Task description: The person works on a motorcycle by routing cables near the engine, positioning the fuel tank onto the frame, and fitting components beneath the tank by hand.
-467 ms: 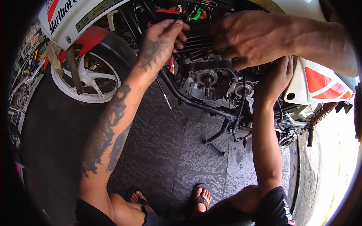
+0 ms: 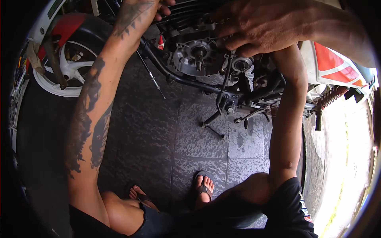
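Crankcase (image 2: 183,59) below and right of curled left hand (image 2: 137,14), left of right hand (image 2: 287,57), partly hidden under co-worker's hand (image 2: 262,27); cannot tell whether gripping anything with either.

Dull metal engine (image 2: 186,59), textured tile floor (image 2: 147,131)

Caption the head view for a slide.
Left hand beside a motorcycle engine with its shaft exposed, a co-worker's hand partly hiding the right hand.

dark tiled floor (image 2: 198,137), 2 sandalled feet (image 2: 204,186) resting on it
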Demonstrator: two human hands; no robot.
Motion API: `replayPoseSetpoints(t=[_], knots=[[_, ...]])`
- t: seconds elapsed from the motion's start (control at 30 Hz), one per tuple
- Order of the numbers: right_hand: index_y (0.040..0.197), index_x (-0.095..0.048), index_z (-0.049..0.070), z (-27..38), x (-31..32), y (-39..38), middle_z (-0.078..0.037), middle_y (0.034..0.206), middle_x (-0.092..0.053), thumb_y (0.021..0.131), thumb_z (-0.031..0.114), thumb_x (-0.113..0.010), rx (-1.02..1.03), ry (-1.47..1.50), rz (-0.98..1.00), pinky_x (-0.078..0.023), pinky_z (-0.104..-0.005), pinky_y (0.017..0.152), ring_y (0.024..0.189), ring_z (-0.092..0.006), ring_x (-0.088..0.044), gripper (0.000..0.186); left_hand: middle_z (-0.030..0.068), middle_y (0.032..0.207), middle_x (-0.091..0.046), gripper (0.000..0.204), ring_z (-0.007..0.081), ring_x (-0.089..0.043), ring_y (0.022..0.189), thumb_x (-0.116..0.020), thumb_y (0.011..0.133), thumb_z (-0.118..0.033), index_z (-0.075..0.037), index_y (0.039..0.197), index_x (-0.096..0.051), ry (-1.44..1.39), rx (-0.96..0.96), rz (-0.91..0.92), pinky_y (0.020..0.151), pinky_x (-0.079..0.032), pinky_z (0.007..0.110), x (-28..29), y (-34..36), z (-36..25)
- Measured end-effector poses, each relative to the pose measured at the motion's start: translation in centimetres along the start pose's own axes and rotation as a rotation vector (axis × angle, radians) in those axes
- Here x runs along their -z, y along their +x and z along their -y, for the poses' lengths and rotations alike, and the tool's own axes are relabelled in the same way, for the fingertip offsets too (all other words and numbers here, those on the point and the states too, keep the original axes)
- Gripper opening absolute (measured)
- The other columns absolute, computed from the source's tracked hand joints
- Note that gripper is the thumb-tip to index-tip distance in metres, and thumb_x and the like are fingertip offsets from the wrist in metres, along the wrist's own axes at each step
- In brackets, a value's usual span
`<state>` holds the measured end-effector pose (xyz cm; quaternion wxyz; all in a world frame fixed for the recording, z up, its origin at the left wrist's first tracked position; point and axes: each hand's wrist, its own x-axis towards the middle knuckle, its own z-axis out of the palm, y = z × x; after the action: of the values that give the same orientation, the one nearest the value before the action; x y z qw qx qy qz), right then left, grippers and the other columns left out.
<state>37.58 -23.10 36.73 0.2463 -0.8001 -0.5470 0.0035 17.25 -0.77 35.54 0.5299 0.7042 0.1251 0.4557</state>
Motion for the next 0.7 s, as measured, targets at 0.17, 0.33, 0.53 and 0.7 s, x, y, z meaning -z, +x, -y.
replayPoseSetpoints(t=[0.17, 0.33, 0.53, 0.7], knots=[[0.114, -0.052, 0.000, 0.2, 0.4, -0.7, -0.011, 0.117, -0.054, 0.090, 0.010, -0.051, -0.133, 0.004, 0.140, -0.046, -0.0298, 0.086, 0.109, -0.0147, -0.052, 0.026, -0.0006, 0.071, -0.057, 0.028, 0.0072, -0.055, 0.059, -0.046, 0.098, -0.028, -0.006, 0.096, -0.063, -0.071, 0.019, -0.039, 0.050, -0.040, 0.020, 0.2, 0.1, -0.8], [0.110, -0.059, 0.003, -5.2, -2.2, -1.1, -0.005, 0.106, -0.062, 0.083, 0.002, -0.057, 0.298, -0.085, -0.064, -0.046, -0.0296, 0.089, 0.108, -0.0155, -0.055, 0.027, -0.0008, 0.081, -0.060, 0.026, 0.0071, -0.057, 0.068, -0.047, 0.097, -0.029, -0.009, 0.106, -0.062, -0.027, -0.033, 0.008, 0.056, -0.041, 0.020, 0.8, -0.3, -0.2], [0.132, -0.045, 0.014, -5.8, -2.7, -1.2, 0.000, 0.130, -0.048, 0.087, 0.010, -0.054, 0.457, -0.474, 0.088, -0.038, -0.0289, 0.101, 0.123, -0.0128, -0.043, 0.046, -0.0001, 0.087, -0.063, 0.033, 0.0037, -0.053, 0.067, -0.047, 0.097, -0.030, -0.010, 0.120, -0.060, -0.007, -0.114, 0.128, 0.055, -0.041, 0.017, 0.4, -1.1, 0.4], [0.131, -0.045, 0.012, -5.3, -4.1, -1.4, -0.001, 0.127, -0.050, 0.087, 0.014, -0.056, 0.445, -0.606, 0.120, -0.042, -0.0283, 0.095, 0.115, -0.0117, -0.047, 0.045, 0.0004, 0.086, -0.063, 0.036, 0.0037, -0.053, 0.065, -0.046, 0.098, -0.027, -0.007, 0.127, -0.053, -0.075, -0.098, 0.155, 0.052, -0.041, 0.016, -0.7, -0.7, 0.7]])
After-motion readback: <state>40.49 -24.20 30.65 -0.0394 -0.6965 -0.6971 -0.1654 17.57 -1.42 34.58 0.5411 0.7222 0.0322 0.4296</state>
